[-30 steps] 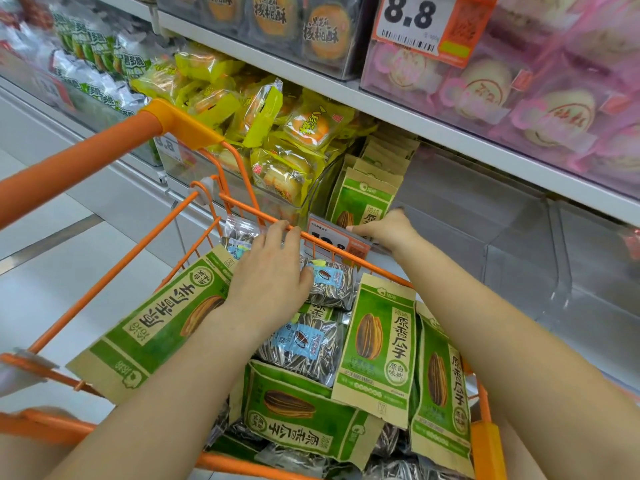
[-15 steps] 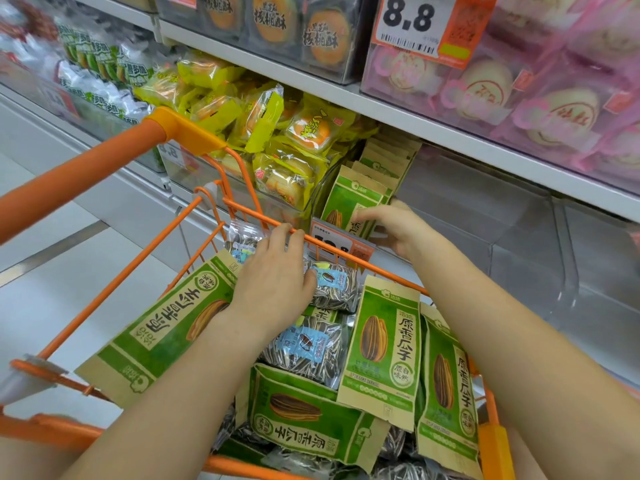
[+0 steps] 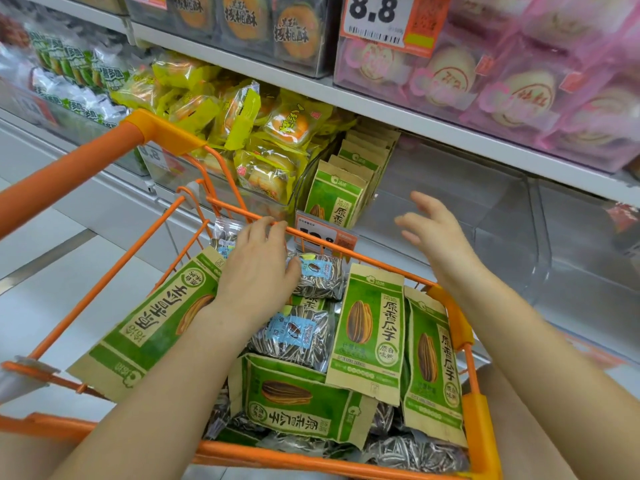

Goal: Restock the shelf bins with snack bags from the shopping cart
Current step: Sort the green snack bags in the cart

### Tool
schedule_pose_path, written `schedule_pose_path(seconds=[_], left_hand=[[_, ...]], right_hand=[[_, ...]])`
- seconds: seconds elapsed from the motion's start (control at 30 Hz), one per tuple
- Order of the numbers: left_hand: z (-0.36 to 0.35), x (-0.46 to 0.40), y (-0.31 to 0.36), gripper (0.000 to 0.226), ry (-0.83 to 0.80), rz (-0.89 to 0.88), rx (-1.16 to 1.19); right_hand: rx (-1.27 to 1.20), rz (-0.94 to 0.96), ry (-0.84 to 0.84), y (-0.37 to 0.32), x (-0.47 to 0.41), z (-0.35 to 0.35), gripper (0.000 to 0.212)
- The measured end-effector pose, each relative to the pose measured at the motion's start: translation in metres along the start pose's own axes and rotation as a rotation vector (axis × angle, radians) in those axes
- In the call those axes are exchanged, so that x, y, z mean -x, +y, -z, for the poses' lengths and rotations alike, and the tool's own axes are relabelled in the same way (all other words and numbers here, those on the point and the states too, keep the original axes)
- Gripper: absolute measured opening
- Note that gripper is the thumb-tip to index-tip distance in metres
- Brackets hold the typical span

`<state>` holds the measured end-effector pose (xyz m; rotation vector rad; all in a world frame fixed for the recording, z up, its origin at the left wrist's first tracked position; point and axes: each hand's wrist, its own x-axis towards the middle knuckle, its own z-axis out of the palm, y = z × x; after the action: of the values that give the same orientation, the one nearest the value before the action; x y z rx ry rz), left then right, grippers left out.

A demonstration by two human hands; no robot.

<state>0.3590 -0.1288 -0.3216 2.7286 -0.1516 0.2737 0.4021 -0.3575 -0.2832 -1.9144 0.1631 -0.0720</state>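
Note:
The orange shopping cart [image 3: 453, 317] holds several green paper sunflower-seed bags, one upright [image 3: 369, 327], and clear bags of striped seeds [image 3: 294, 334]. My left hand [image 3: 258, 271] lies palm down on a green bag [image 3: 152, 327] at the cart's left side, thumb touching a clear seed bag [image 3: 320, 277]. My right hand [image 3: 434, 233] hovers empty above the cart's far rim, fingers spread. A row of green seed bags [image 3: 341, 199] stands in the clear shelf bin [image 3: 460, 206] behind the cart.
Yellow pastry packs [image 3: 263, 133] fill the bin to the left. Pink-wrapped cakes [image 3: 519, 84] and dark cookie boxes [image 3: 242, 22] sit on the shelf above, with an 8.8 price tag [image 3: 377, 15]. The bin's right part shows bare plastic.
My right hand has let go of the green bag in the shelf bin and pulled back to the right, now empty. My left hand stayed on the bags in the cart.

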Motion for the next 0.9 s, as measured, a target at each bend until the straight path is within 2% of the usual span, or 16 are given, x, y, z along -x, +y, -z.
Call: schedule_pose_path(seconds=[0.1, 0.17, 0.23, 0.3, 0.37, 0.47, 0.53, 0.63, 0.73, 0.83, 0.9], left_hand=[[0.005, -0.001, 0.004, 0.048, 0.117, -0.053, 0.106], [0.009, 0.001, 0.014, 0.040, 0.116, -0.117, 0.216], [0.012, 0.005, 0.024, 0.036, -0.011, -0.178, 0.326], [0.014, 0.009, 0.032, 0.039, -0.208, -0.226, 0.328], [0.013, 0.015, 0.042, 0.047, -0.281, -0.255, 0.157], [0.010, 0.022, 0.059, 0.052, -0.207, -0.234, -0.113], [0.006, 0.026, 0.070, 0.054, -0.143, -0.230, -0.201], [0.003, 0.029, 0.080, 0.060, -0.173, -0.174, -0.240], [0.000, 0.033, 0.087, 0.064, -0.211, -0.109, -0.124], [0.003, 0.034, 0.090, 0.051, -0.161, -0.029, 0.235], [0.004, 0.034, 0.092, 0.052, -0.170, 0.061, 0.469]], right_hand=[[0.085, 0.130, 0.019, 0.022, 0.053, 0.031, 0.043], [0.186, 0.193, -0.032, 0.037, 0.082, 0.043, 0.037], [0.304, 0.264, -0.111, 0.047, 0.102, 0.049, 0.031], [0.438, 0.329, -0.171, 0.055, 0.115, 0.052, 0.028], [0.532, 0.351, -0.253, 0.061, 0.126, 0.051, 0.039], [0.746, 0.296, -0.361, 0.070, 0.136, 0.047, 0.083], [0.823, 0.273, -0.359, 0.072, 0.140, 0.042, 0.100], [0.759, 0.250, -0.305, 0.069, 0.142, 0.038, 0.117], [0.672, 0.258, -0.260, 0.070, 0.142, 0.039, 0.111], [0.590, 0.258, -0.233, 0.075, 0.143, 0.039, 0.102], [0.540, 0.253, -0.228, 0.075, 0.143, 0.039, 0.093]])
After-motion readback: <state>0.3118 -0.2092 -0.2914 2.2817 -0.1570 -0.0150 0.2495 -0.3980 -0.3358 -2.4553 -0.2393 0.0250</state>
